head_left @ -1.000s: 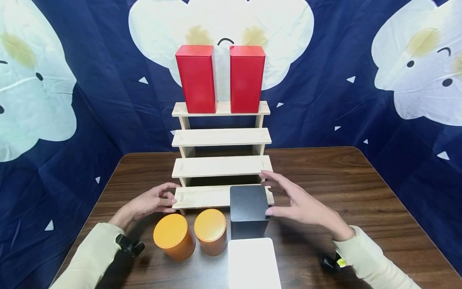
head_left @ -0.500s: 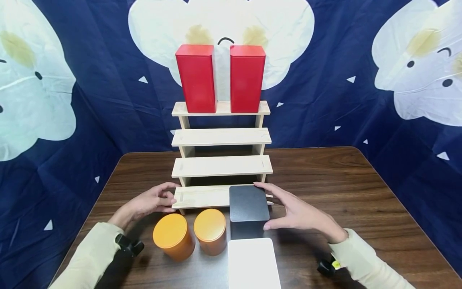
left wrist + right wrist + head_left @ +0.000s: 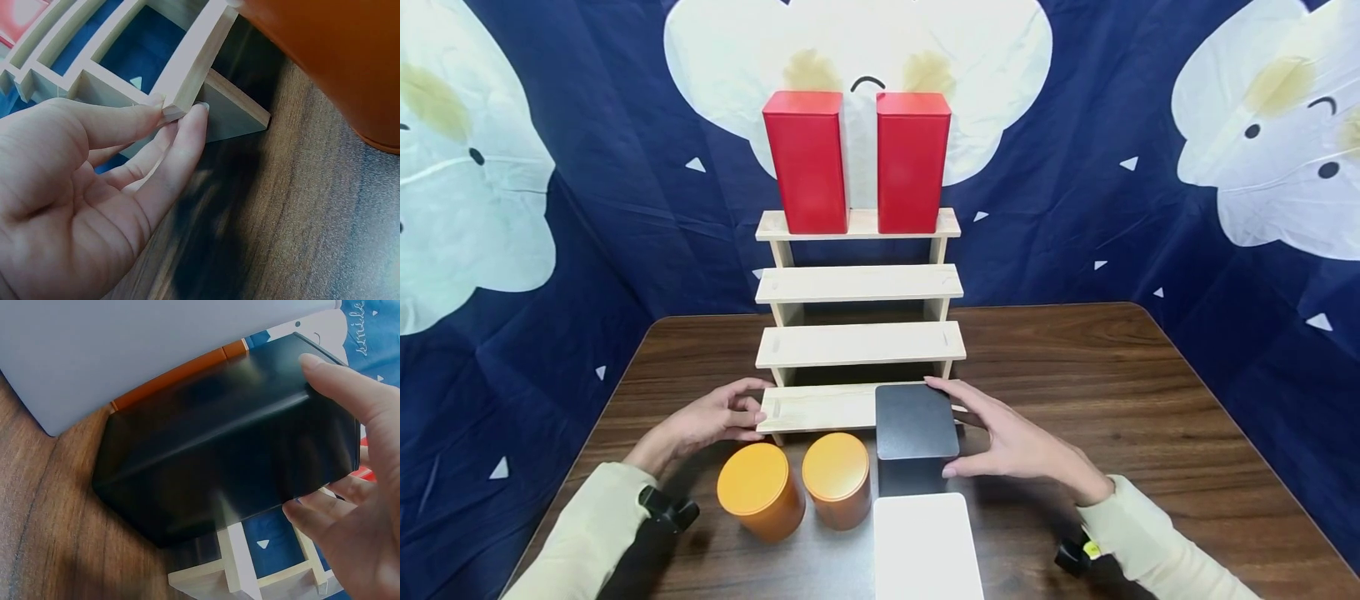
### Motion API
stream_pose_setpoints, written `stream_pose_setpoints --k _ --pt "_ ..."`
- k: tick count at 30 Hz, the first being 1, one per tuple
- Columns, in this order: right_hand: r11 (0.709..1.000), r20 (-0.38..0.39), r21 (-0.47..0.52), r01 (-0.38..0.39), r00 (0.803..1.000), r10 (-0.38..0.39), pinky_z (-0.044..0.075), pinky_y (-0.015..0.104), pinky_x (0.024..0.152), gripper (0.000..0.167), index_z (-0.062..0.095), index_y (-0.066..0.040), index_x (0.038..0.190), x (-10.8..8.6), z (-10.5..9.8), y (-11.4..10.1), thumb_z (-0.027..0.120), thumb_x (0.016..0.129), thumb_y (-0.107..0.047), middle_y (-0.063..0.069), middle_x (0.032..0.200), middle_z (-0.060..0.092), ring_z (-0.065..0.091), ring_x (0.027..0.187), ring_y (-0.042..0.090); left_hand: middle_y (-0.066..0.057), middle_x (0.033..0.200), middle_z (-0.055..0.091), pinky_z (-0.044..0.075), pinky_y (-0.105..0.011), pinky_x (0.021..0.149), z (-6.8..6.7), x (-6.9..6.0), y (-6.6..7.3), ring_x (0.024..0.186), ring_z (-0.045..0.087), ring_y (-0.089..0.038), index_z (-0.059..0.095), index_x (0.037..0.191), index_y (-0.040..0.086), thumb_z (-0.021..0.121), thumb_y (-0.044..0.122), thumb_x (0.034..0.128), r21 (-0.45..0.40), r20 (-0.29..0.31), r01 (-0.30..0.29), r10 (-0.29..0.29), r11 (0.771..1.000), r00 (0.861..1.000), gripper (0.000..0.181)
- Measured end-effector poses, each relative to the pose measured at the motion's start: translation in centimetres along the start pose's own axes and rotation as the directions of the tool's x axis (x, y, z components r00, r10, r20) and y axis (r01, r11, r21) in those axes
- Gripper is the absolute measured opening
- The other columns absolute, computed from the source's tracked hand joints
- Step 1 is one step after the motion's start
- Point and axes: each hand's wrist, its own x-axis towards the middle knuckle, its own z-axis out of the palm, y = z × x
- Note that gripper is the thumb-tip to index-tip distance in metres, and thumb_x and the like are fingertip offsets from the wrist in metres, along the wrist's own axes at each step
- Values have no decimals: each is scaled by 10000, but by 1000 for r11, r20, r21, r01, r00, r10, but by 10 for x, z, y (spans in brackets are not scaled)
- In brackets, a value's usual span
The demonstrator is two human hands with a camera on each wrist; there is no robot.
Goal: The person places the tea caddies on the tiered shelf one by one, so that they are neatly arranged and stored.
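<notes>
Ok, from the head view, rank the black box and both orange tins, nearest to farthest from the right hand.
1. Black box, held by the right hand.
2. Inner orange tin, left of the box.
3. Outer orange tin, farthest left.

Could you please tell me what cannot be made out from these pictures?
Head view: near end of the white rounded-corner box, cut off by the bottom edge.
Head view: part of the lowest pale wooden shelf, hidden by the black rectangular box.
Left wrist view: part of an orange cylindrical canister, cut off by top and right edges.
</notes>
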Motion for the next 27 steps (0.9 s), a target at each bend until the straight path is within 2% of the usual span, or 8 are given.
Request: stream_pose_setpoints --k 3,8,10,14,20,27 --pt "1000 -12 -5 14 1000 -14 425 397 1084 930 269 -284 1501 0 1 1 792 748 -440 -99 1529 297 323 1397 152 -97 941 544 595 -359 821 0 0 -1 875 634 -178 230 1433 -32 568 21 931 -4 0 -1 1 1000 1000 607" --pt "999 -20 24 24 1000 -23 437 350 1075 942 271 -285 1501 -1 0 2 826 741 -321 -61 1535 304 327 1396 148 -93 938 544 594 -360 825 1 0 -1 878 631 -176 231 1432 -36 565 21 933 -4 2 -4 4 1000 1000 603" --pt "998 -24 53 31 999 -29 446 338 1067 940 274 -277 1502 -2 -3 1 829 744 -279 -46 1536 306 339 1389 143 -93 938 544 593 -361 827 2 1 -1 880 629 -176 231 1432 -37 564 23 935 -2 3 -4 4 1000 1000 601" --pt "996 -39 75 52 998 -49 443 305 1067 929 286 -260 1500 -4 -14 -7 827 745 -290 -36 1533 316 346 1384 124 -97 939 541 593 -364 827 1 2 -2 878 626 -176 228 1432 -37 561 21 937 -4 1 -1 1 1000 1000 600" --pt "995 -52 21 98 994 -97 388 215 1093 948 292 -206 1501 -3 -38 -22 837 730 -301 6 1532 336 331 1392 117 -99 947 540 592 -370 831 1 1 -1 878 627 -177 229 1435 -37 565 21 933 1 -7 2 -2 1000 1000 607" --pt "993 -66 -70 92 993 -97 292 157 1130 957 299 -268 1494 0 -57 -39 848 712 -319 -31 1523 355 336 1389 108 -100 951 540 583 -397 854 0 1 -1 885 629 -177 237 1437 -32 569 29 935 6 -9 2 -2 1000 1000 604"
